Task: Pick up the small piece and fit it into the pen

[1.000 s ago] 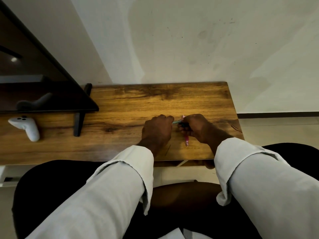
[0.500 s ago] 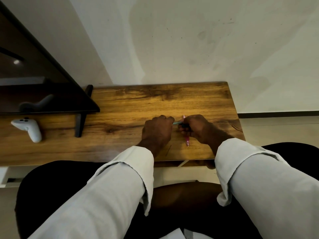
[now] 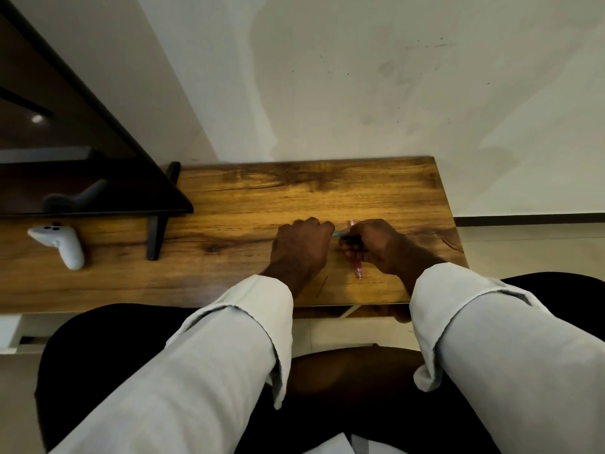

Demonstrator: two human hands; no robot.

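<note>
Head view: hands [image 3: 340, 244] on pens [image 3: 357, 269]

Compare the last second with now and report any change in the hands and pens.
Nothing visibly changed: the left hand and right hand stay curled around the teal pen between them, with the pink pen under the right hand on the wooden desk.

Both hands rest knuckles-up on a brown wood-grain desk [image 3: 229, 250] pushed against a pale wall: the left hand [image 3: 299, 250] curls its fingers round one end of a thin teal pen [image 3: 337, 234], and the right hand [image 3: 376, 245] grips its other end together with a slim pink pen [image 3: 357, 268] that points toward the near desk edge. Well apart on the left lies a white handheld game controller [image 3: 62, 244], just in front of a dark flat monitor [image 3: 82, 172] on black metal feet.
</note>
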